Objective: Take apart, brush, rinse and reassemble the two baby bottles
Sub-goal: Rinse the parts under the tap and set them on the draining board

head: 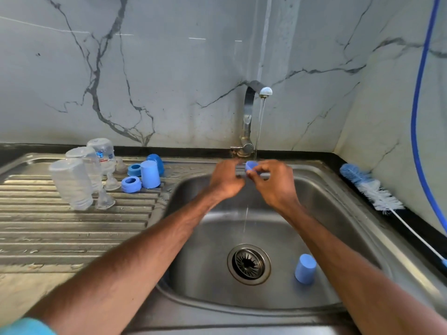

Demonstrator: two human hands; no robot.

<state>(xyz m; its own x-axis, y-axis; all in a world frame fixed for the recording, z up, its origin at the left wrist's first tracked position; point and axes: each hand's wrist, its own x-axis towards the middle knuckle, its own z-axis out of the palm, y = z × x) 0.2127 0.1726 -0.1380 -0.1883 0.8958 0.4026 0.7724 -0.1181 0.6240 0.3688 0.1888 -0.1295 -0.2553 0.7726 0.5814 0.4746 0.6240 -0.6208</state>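
Both hands meet under the tap [249, 117]. The left hand [226, 180] and right hand [273, 182] each pinch a small blue part [251, 165] with curled fingertips, though blur hides exactly which fingers touch it. The part sits in the stream [260, 122], probably so water runs over it while the fingers rub or turn it. It is held over the sink [338, 189], so runoff falls straight below the grip toward the drain [249, 264].

Below and slightly right of the grip, a blue cap [305, 268] stands mouth-down on the sink floor beside the drain, likely waiting its turn.

Well left of the grip, the drainboard [72, 226] holds the pieces that look finished. Clear bottles [72, 183] are upended to drain and look empty. Near them are clear nipples [105, 200] standing on their bases, two blue rings [131, 184] and more caps [150, 174].

Right of the grip, the brush [372, 189] lies along the counter edge, bristles toward the wall.
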